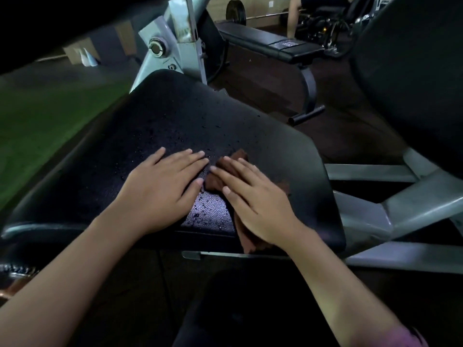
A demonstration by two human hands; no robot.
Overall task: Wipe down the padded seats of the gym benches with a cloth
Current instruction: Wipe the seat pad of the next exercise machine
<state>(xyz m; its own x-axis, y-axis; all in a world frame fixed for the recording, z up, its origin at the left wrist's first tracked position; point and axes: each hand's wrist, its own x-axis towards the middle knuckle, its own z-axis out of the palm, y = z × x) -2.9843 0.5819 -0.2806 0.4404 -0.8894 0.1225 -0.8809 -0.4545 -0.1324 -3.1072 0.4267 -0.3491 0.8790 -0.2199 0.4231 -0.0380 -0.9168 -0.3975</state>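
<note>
Cloth (226, 172), brown, lies on the black padded bench (162, 126) seat, near its front edge, pinned flat under the right hand (255, 199), fingers straight. Left hand (162, 191) rests flat just beside it, palm down on the droplet-speckled pad, holding nothing.

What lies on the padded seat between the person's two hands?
Between left hand and right hand, the head view shows wet padded seat with droplets and the brown cloth edge.

Black padded seat (160, 126) lay broad, textured, beaded with water droplets. Brown cloth (240, 186), crumpled, lay flat near its front-right edge, overhanging slightly.
</note>
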